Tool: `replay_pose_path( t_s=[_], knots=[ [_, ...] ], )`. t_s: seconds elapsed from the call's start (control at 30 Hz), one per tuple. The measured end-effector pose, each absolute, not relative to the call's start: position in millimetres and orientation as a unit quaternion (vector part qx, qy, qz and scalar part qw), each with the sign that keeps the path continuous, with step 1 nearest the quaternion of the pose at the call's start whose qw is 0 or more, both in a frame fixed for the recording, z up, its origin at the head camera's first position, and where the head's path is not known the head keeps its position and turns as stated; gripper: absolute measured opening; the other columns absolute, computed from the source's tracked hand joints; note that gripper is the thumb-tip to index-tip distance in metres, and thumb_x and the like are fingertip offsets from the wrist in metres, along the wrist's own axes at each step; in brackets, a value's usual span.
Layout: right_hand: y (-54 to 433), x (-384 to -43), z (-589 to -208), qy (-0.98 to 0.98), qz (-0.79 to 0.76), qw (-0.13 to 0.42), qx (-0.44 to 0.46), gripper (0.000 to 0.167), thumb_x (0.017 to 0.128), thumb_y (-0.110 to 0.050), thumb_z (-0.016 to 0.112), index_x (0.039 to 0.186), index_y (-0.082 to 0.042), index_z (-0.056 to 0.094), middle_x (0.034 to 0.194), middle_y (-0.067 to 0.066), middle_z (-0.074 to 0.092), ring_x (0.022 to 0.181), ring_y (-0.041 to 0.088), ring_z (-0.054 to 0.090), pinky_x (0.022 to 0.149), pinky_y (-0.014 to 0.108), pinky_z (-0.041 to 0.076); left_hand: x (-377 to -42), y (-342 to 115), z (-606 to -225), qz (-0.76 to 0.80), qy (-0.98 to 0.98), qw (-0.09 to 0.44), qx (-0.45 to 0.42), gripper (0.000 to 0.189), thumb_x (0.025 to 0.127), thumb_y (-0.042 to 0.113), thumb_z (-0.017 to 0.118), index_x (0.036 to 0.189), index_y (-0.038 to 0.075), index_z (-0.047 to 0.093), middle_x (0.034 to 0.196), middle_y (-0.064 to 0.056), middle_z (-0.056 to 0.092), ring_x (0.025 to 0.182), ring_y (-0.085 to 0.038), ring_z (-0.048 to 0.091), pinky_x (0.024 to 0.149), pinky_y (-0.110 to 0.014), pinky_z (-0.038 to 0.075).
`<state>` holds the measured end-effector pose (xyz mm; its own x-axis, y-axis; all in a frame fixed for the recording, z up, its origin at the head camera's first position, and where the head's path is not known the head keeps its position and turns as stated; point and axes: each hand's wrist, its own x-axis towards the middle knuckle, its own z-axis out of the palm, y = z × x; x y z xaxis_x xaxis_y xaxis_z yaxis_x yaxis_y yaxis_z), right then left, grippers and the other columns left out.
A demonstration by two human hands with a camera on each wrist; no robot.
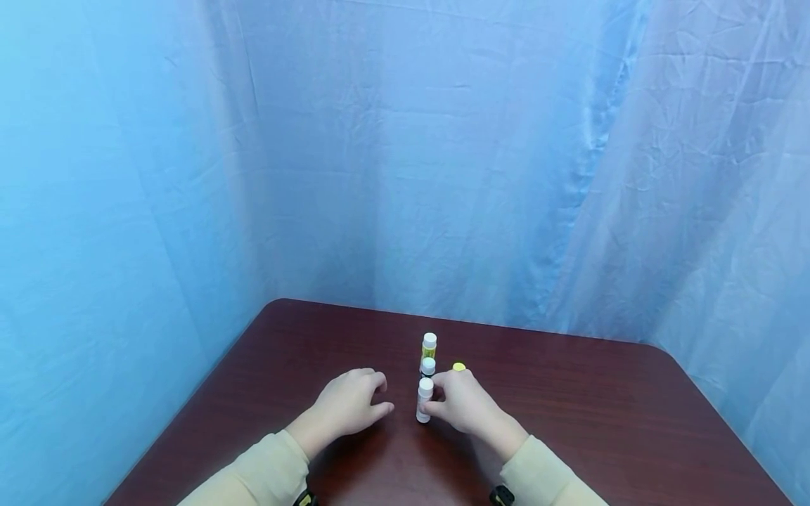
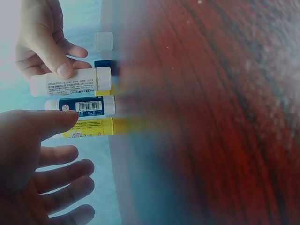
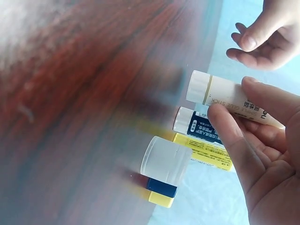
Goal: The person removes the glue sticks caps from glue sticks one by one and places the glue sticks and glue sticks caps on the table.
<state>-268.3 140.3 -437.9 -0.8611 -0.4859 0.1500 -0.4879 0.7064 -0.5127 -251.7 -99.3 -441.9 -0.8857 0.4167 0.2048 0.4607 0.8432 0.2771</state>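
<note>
My right hand [image 1: 467, 402] pinches a white glue stick [image 3: 229, 96] between thumb and fingers, upright at the near end of a row. Just behind it stands a navy glue stick [image 2: 86, 106] with a white top, then a yellow glue stick [image 1: 429, 350] farthest back. In the head view, the navy one is mostly hidden. My left hand [image 1: 351, 402] hovers left of the row, fingers apart and loosely bent, holding nothing. Whether the white stick's base touches the table cannot be told.
Right of the row stand a translucent white cap-like piece [image 3: 165, 161], a navy piece [image 3: 161, 187] and a yellow piece [image 3: 160, 199], mostly hidden by my right hand in the head view. The dark red wooden table [image 1: 601, 422] is bordered by blue curtains [image 1: 411, 154].
</note>
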Motion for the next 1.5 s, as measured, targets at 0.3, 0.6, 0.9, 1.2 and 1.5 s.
replay_pose_path(
  t_s=[0.3,0.6,0.9,1.2,1.5],
  knots=[
    [140.4,-268.1,-440.6,-0.926,0.282,-0.014,0.251,0.013,0.085,-0.021,0.085,0.089,-0.014,0.074,0.074,-0.013,0.064,0.066,0.005,0.057,0.057,0.026,0.049,-251.7,-98.5,-444.9,-0.158,-0.957,0.069,-0.232,0.024,0.088,0.038,0.079,0.094,0.017,0.069,0.084,0.003,0.064,0.069,-0.01,0.052,0.065,-0.034,0.05],
    [140.9,-267.3,-442.6,-0.925,0.282,-0.006,0.254,0.014,0.083,-0.018,0.086,0.089,-0.012,0.075,0.076,-0.012,0.066,0.068,0.005,0.057,0.058,0.026,0.049,-250.5,-96.2,-445.5,-0.161,-0.957,0.057,-0.232,0.026,0.089,0.039,0.078,0.097,0.015,0.071,0.087,0.003,0.065,0.072,-0.01,0.053,0.068,-0.035,0.051],
    [149.0,-267.0,-434.6,-0.92,0.304,-0.015,0.246,0.019,0.084,-0.025,0.085,0.094,-0.013,0.074,0.079,-0.013,0.068,0.073,0.003,0.063,0.064,0.027,0.053,-252.6,-99.1,-438.0,-0.187,-0.951,0.089,-0.229,0.025,0.089,0.038,0.078,0.096,0.016,0.071,0.089,0.003,0.066,0.076,-0.011,0.057,0.07,-0.036,0.053],
    [166.0,-251.5,-399.1,-0.918,0.337,0.075,0.197,0.038,0.082,-0.029,0.086,0.112,-0.011,0.072,0.09,-0.004,0.07,0.073,0.004,0.065,0.069,0.03,0.054,-245.3,-102.0,-415.7,-0.226,-0.925,0.211,-0.221,0.027,0.088,0.038,0.079,0.103,0.017,0.072,0.097,0.004,0.069,0.091,-0.014,0.062,0.078,-0.037,0.054],
    [192.8,-240.8,-382.4,-0.876,0.34,0.22,0.263,0.03,0.088,-0.025,0.082,0.114,-0.015,0.071,0.092,-0.012,0.067,0.075,0.002,0.062,0.066,0.026,0.054,-239.7,-99.8,-401.6,-0.261,-0.861,0.341,-0.274,0.028,0.085,0.029,0.082,0.106,0.012,0.072,0.101,0.005,0.069,0.094,-0.016,0.06,0.08,-0.036,0.052]
  ],
)
